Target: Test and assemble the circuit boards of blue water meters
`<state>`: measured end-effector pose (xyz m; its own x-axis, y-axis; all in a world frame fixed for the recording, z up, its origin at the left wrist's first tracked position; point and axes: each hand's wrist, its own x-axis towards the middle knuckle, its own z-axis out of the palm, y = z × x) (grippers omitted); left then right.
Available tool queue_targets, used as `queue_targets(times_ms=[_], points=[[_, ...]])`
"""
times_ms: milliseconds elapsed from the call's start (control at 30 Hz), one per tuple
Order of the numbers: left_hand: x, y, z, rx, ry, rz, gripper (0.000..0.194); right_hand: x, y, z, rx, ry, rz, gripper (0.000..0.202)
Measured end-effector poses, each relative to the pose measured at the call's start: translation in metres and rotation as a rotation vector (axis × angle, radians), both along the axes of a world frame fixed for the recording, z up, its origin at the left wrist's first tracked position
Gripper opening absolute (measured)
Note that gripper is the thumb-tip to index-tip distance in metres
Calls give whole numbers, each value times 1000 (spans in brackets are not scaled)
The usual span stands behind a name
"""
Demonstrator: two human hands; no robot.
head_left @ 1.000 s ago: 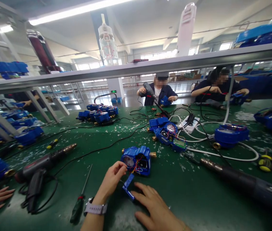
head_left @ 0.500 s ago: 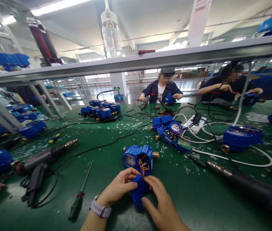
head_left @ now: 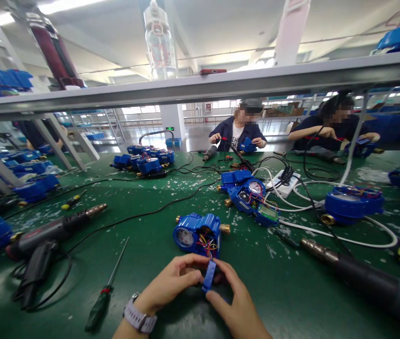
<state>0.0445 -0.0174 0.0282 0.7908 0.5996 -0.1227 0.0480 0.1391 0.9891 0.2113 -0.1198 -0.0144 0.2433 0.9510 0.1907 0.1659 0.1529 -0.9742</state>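
Observation:
A blue water meter with a round dial and brass end fittings lies on the green bench in front of me. Coloured wires spill from its open compartment towards a blue plastic cover. That cover stands edge-on between my hands. My left hand, with a watch on its wrist, grips the cover from the left with thumb and fingers. From the right, my right hand holds it between thumb and fingertips. The cover's far faces are partly hidden by my fingers.
A heat gun and a green-handled screwdriver lie at left. Another heat gun is at right. More opened meters and a power strip lie beyond. A shelf spans above; two people work opposite.
The blue cover has been turned from showing its broad face to standing edge-on, still in both hands. The whole view has shifted slightly.

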Motion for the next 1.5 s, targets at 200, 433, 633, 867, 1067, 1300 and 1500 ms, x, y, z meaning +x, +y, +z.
queue_targets(times_ms=[200,433,633,867,1067,1300,1500], points=[[3,-2,-4,-2,-15,-20,51,9,3,12,-106,148,3,53],[4,-7,-1,60,-127,-153,61,0,1,6,-92,90,-62,59],[9,-2,-9,2,-3,45,48,15,4,15,-135,562,94,65],[8,7,-22,43,167,132,53,30,8,14,-235,785,170,54],[21,-10,-20,-69,114,19,58,33,11,12,-206,813,172,46],[30,-15,-27,-110,24,124,52,23,10,13,-69,524,150,60],[29,-13,-27,-111,13,121,51,20,11,12,-47,281,100,64]])
